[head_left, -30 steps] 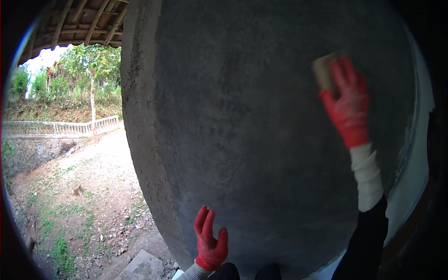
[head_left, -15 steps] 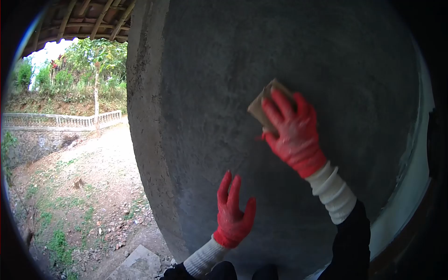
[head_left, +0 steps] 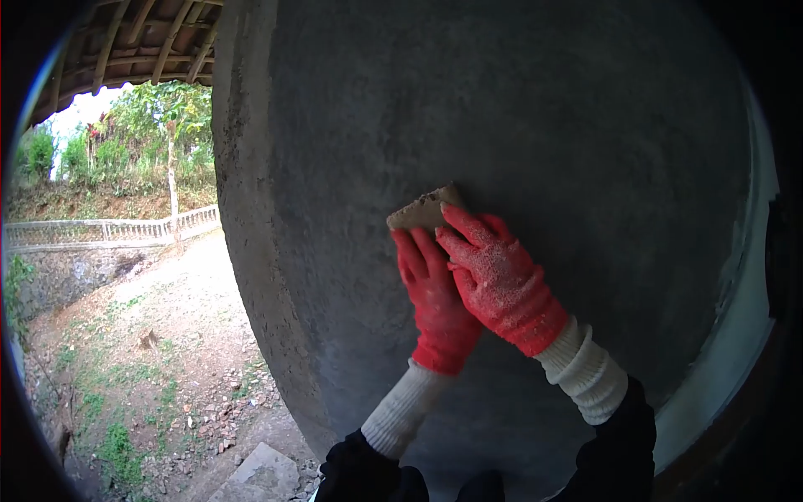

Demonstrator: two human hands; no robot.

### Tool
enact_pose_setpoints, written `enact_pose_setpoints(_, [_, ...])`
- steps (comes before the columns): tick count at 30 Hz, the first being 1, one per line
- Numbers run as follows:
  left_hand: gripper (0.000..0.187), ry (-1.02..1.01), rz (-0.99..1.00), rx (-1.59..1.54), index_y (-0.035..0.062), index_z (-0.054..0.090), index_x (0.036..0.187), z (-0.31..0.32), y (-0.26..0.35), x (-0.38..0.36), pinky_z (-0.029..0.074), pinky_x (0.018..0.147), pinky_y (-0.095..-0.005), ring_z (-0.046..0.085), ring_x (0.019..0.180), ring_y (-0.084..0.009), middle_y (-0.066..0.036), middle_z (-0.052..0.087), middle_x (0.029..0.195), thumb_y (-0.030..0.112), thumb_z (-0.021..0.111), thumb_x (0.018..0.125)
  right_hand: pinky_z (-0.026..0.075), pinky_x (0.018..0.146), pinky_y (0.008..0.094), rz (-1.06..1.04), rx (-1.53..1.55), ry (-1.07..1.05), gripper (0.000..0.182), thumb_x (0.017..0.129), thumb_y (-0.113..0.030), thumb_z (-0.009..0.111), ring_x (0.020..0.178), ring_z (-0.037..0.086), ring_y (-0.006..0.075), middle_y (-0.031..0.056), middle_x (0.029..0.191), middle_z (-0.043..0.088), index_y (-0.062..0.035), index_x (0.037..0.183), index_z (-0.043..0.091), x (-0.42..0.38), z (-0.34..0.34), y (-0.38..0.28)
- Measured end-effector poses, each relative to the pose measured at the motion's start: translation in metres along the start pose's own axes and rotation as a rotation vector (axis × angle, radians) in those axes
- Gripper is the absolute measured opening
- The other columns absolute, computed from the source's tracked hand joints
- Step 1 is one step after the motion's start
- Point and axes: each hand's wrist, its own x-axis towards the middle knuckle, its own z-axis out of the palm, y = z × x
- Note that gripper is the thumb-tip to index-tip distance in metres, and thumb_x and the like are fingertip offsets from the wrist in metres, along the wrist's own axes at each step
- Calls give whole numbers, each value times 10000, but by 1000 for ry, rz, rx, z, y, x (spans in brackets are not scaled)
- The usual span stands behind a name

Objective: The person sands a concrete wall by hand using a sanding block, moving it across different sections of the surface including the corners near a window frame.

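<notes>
A tan, rectangular sponge-like block [head_left: 425,209] lies tilted against the dark grey plastered wall [head_left: 519,117]. Its upper edge is rough, with small dark pits. My left hand [head_left: 437,301], in a red-coated glove, has its fingers on the lower left part of the block. From the right, my right hand [head_left: 502,284], gloved the same way, holds the block's right end. The two hands touch, the right one partly over the left. Their fingers cover much of the block, and my thumbs are only partly visible.
A rough concrete wall edge [head_left: 242,167] stands at left, and a pale strip [head_left: 711,368] borders the right side. Outside lie sloping ground [head_left: 142,335], a flat slab [head_left: 259,473] and a white balustrade [head_left: 109,234]. Tiled roofing [head_left: 125,42] hangs overhead.
The block and my right hand have moved down and left on the wall. My left hand has risen from below, where its fingers were spread, and now touches the block.
</notes>
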Motion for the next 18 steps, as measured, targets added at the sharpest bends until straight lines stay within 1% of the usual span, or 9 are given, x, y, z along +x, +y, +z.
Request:
enact_pose_setpoints(1, [858, 163, -35, -48, -72, 290, 1470, 9, -6, 8, 299, 1123, -566, 322, 1363, -522, -351, 244, 1529, 301, 718, 827, 520, 924, 427, 14, -7, 4, 412, 819, -101, 667, 1123, 546, 336, 101, 1384, 523, -44, 1227, 631, -4, -4, 0])
enact_pose_setpoints(2, [858, 152, -27, -57, -72, 290, 1470, 11, -5, 18, 299, 1123, -566, 322, 1363, -522, -351, 244, 1529, 301, 718, 827, 515, 934, 431, 44, 15, 51, 438, 798, -77, 679, 1144, 545, 344, 117, 1379, 521, -40, 1232, 629, -9, -9, 0])
enact_pose_setpoints(4, [848, 195, 38, 80, -64, 335, 1443, 12, 0, 41, 396, 1044, -547, 423, 1285, -510, -361, 257, 1517, 325, 733, 803, 510, 944, 434, 86, 39, 105, 465, 777, -54, 691, 1165, 544, 352, 133, 1374, 519, -36, 1237, 626, -19, -24, -1])
enact_pose_setpoints(7, [869, 219, 64, 54, -15, 368, 1443, 16, 38, 99, 432, 1007, -540, 462, 1232, -512, -330, 280, 1519, 362, 756, 762, 504, 953, 437, 59, -41, 214, 540, 737, -10, 709, 1185, 538, 364, 142, 1367, 520, -32, 1268, 615, -48, -66, 5])
enact_pose_setpoints(10, [872, 190, 94, -14, 50, 394, 1453, 27, 83, 147, 449, 992, -534, 463, 1228, -509, -306, 290, 1525, 370, 768, 733, 500, 950, 440, 166, -162, 234, 594, 729, 16, 704, 1172, 544, 371, 147, 1373, 519, -31, 1311, 594, -82, -91, 15])
enact_pose_setpoints(12, [867, 130, 109, -44, 94, 416, 1456, 40, 105, 128, 456, 986, -533, 461, 1230, -509, -294, 296, 1527, 370, 774, 716, 495, 953, 440, 319, -125, 274, 609, 743, 25, 692, 1170, 546, 374, 158, 1381, 515, -30, 1339, 576, -104, -99, 19])
enact_pose_setpoints(14, [793, -38, 458, -24, 94, 502, 1391, 42, 117, 68, 481, 961, -525, 500, 1214, -479, -277, 323, 1519, 363, 785, 700, 494, 955, 439, 365, -138, 270, 611, 749, 26, 691, 1179, 542, 374, 163, 1379, 516, -24, 1345, 569, -131, -103, 21])
enact_pose_setpoints(17, [823, -116, 593, -38, 115, 502, 1398, 40, 92, 37, 479, 966, -523, 498, 1230, -469, -275, 333, 1514, 374, 796, 674, 495, 955, 438, 473, -159, 221, 605, 762, 33, 683, 1199, 532, 373, 173, 1374, 515, -21, 1352, 561, -180, -118, 13])
enact_pose_setpoints(18, [811, -43, 525, 19, 114, 496, 1402, 35, 88, 52, 485, 962, -519, 499, 1231, -471, -268, 346, 1510, 366, 791, 690, 497, 954, 437, 555, -167, 160, 598, 769, 38, 677, 1209, 525, 371, 177, 1372, 513, -23, 1352, 560, -198, -126, 9])
